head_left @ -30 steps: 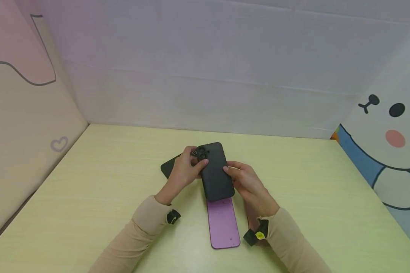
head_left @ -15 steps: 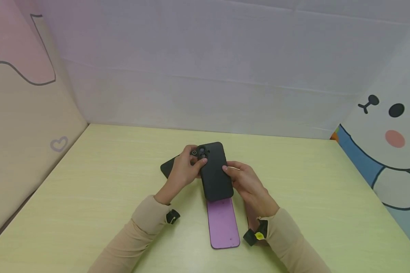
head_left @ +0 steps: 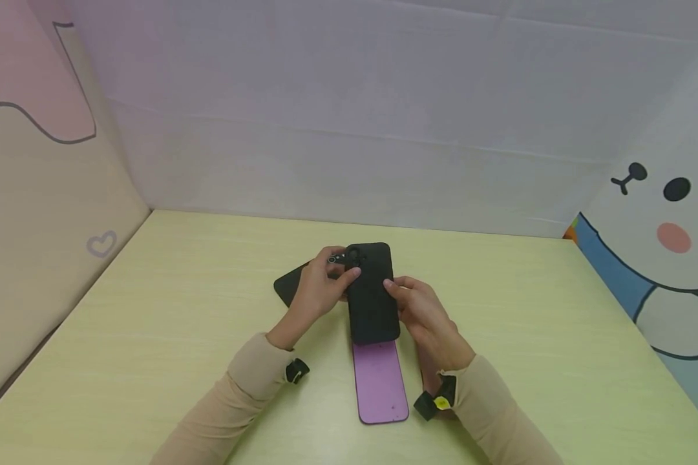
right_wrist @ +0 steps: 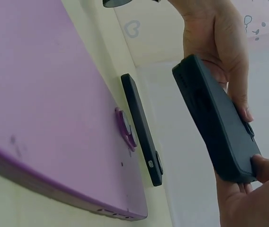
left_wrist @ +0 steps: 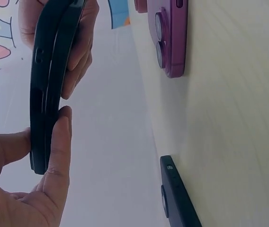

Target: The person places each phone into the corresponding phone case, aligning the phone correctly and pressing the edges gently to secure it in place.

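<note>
Both hands hold a black phone in a black case [head_left: 375, 303] above the table, its camera corner at the upper left. My left hand [head_left: 317, 287] pinches the camera end between thumb and fingers. My right hand [head_left: 421, 313] grips the opposite long side, with the thumb on the back. From the left wrist, the cased phone [left_wrist: 44, 94] appears edge-on as two dark layers with a narrow seam; how fully they fit together cannot be told. In the right wrist view, its lower end [right_wrist: 215, 123] faces the camera. The screen side is hidden in the head view.
A purple phone [head_left: 380, 387] lies back up on the table [head_left: 180, 310], partly under the held one. Another black phone [head_left: 291, 284] lies behind my left hand. A pinkish flat thing [head_left: 429, 371] is mostly covered by my right wrist. Printed cloth walls [head_left: 349, 148] enclose the table.
The cased phone has turned slightly upright, its top edge shifting a little to the right. My left hand has followed slightly rightward; the things on the table have not moved.
</note>
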A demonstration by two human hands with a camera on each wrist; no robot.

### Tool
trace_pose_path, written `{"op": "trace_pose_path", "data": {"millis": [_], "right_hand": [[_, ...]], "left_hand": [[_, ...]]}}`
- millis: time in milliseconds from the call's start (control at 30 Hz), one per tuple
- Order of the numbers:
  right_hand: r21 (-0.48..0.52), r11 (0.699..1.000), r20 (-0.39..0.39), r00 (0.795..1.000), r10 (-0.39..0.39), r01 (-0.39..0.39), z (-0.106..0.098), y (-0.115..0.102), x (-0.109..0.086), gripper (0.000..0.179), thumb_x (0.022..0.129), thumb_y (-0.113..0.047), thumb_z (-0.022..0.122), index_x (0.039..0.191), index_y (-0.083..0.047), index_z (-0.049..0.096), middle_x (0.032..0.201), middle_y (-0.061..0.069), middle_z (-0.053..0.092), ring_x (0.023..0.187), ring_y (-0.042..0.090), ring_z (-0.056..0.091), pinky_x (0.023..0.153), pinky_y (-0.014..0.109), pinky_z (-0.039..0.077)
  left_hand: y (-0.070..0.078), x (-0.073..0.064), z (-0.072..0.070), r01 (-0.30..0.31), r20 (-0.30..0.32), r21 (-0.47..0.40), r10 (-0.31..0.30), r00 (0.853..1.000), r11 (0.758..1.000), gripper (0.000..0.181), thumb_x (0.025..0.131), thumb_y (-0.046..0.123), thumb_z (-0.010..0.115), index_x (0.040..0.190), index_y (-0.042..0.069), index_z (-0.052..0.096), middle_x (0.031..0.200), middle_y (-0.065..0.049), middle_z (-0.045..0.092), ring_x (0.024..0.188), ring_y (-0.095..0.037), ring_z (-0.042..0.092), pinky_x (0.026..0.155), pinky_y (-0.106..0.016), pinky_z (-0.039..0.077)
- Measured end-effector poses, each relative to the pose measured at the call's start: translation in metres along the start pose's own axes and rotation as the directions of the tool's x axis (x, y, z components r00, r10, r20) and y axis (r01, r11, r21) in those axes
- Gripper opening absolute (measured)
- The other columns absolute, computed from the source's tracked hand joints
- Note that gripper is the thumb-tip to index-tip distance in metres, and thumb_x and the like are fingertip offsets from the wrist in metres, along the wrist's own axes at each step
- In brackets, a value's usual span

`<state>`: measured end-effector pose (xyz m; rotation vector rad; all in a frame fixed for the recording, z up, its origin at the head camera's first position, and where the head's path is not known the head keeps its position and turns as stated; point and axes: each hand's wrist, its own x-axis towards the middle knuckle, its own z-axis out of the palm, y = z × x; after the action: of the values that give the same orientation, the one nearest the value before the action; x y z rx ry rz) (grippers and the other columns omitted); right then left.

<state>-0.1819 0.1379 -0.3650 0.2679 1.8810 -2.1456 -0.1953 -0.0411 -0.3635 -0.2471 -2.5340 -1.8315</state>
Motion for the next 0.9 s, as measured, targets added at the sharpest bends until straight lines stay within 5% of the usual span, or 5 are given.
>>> {"op": "trace_pose_path", "data": {"millis": [400,667,900], "right_hand": [[0.205,0.978,-0.105,0.994,-0.007,0.029,-0.003,-0.008,-0.003,0.009,0.094,-0.011,0.049,0.092,-0.004,0.054,0.105,0.001,0.044,0.09,0.016,0.045,0.078,0.025,0.039],[0.286,0.955,-0.127,0.991,-0.046,0.081,-0.003,-0.01,-0.003,0.009,0.095,-0.01,0.047,0.089,-0.005,0.052,0.097,0.0,0.048,0.083,0.013,0.05,0.073,0.023,0.043],[0.289,0.954,-0.122,0.992,-0.042,0.075,-0.003,-0.01,-0.003,0.007,0.095,-0.01,0.047,0.092,-0.006,0.051,0.095,0.0,0.051,0.082,0.013,0.052,0.074,0.023,0.044]], "left_hand": [[-0.001,-0.005,0.006,0.095,0.173,0.035,-0.099,0.98,0.995,0.041,0.087,0.028,0.063,0.121,0.007,0.054,0.097,-0.01,0.068,0.068,-0.017,0.068,0.07,-0.031,0.054],[-0.001,-0.014,0.007,0.127,0.316,-0.04,-0.108,0.943,0.991,0.045,0.085,0.018,0.065,0.123,-0.001,0.049,0.088,-0.015,0.068,0.072,-0.029,0.069,0.068,-0.032,0.056],[0.001,-0.018,0.006,0.041,0.31,0.012,-0.042,0.95,0.999,0.039,0.086,0.015,0.063,0.12,-0.003,0.053,0.092,-0.016,0.068,0.07,-0.021,0.069,0.065,-0.028,0.056]]}}
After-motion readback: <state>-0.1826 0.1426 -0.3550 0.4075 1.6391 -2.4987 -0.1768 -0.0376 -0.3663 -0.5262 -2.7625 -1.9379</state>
